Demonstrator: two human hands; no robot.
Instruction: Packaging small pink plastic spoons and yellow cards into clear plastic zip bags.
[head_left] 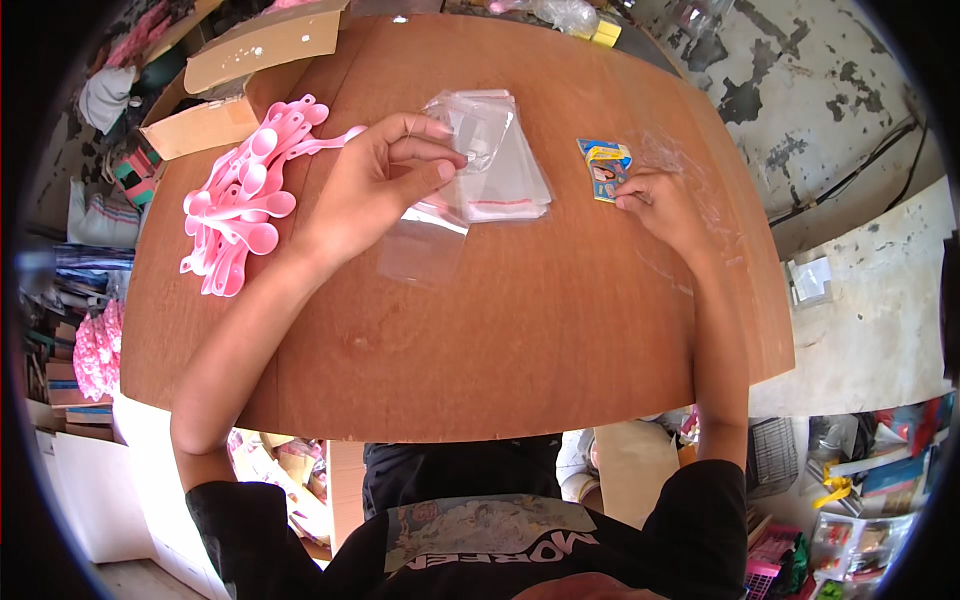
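Pinched between the thumb and fingers of my left hand (375, 185) is a clear plastic bag (424, 248), hanging over the table's middle. Just beyond it lies a stack of clear plastic bags (512, 165), partly covered by the held one. At the right, my right hand (660, 205) has its thumb and fingertips closed on the lower edge of a small blue and yellow printed card (603, 160). To the left of my left hand is a heap of pink plastic spoons (245, 190).
Everything rests on a brown wooden table (480, 340). An opened cardboard box (205, 120) stands at its far left corner. Crumpled clear plastic film (690, 170) lies beyond my right hand. Around the table are a peeling wall (790, 80) and cluttered goods (870, 480).
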